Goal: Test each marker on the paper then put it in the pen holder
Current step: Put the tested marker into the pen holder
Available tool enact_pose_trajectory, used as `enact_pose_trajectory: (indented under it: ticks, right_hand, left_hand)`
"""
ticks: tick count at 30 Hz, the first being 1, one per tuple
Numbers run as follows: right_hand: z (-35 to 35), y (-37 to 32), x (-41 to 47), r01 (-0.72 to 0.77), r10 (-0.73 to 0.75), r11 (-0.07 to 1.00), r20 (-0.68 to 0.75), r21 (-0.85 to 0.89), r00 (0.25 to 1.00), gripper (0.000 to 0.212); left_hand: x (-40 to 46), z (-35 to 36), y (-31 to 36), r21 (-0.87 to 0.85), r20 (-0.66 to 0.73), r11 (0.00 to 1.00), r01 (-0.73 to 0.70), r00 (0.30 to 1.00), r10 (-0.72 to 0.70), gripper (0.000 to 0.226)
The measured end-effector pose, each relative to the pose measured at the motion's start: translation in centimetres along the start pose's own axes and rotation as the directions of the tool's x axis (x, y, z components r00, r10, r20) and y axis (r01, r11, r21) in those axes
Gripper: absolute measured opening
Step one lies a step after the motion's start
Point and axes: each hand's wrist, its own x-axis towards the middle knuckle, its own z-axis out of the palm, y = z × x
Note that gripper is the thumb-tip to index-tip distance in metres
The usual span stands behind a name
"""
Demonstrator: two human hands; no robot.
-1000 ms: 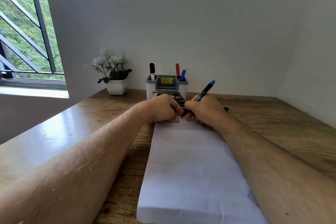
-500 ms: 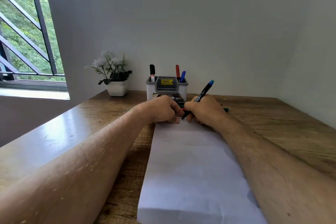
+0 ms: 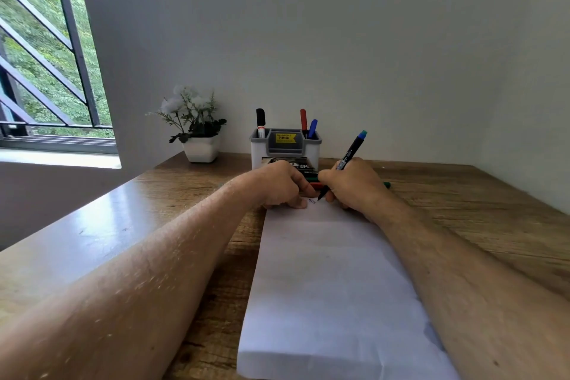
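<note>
My right hand (image 3: 351,183) grips a black marker with a blue end (image 3: 351,151), its tip down on the far end of the white paper (image 3: 327,281). A small blue mark (image 3: 312,201) shows beside the tip. My left hand (image 3: 282,185) is curled with its fingertips pressing the paper's far edge; whether it holds a cap is hidden. The grey-and-white pen holder (image 3: 285,148) stands by the wall with a black (image 3: 260,120), a red (image 3: 303,120) and a blue marker (image 3: 312,128) in it. More markers, red and green (image 3: 387,184), lie on the table behind my hands.
A white pot with white flowers (image 3: 197,129) stands left of the holder. A dark marker box (image 3: 302,165) lies in front of the holder. The wooden table (image 3: 462,210) meets walls at the back and right; a barred window (image 3: 46,55) is on the left.
The marker tip has drawn a small blue mark on the paper beside my left fingertips. Both hands stay in nearly the same place.
</note>
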Motion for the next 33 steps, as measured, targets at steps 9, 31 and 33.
enact_pose_trajectory:
  ticks: [9,31,33]
  right_hand:
    - [-0.7,-0.2,-0.1,-0.111,0.121,0.949,-0.013,0.294,0.993,0.019]
    - [-1.7,-1.2,-0.6,-0.013,0.0,0.761,0.02,0.648,1.0,0.016]
    - [-1.8,-1.4,-0.7,-0.005,-0.026,0.74,0.036,0.673,0.999,0.016]
  left_hand:
    - [-0.4,-0.2,-0.1,-0.244,-0.105,0.968,-0.067,0.994,0.042,0.017]
    - [-0.1,-1.3,0.1,-0.898,-0.333,0.367,-0.242,0.919,-0.21,0.04]
    - [-0.2,-1.3,0.1,-0.915,-0.33,0.322,-0.241,0.908,-0.257,0.035]
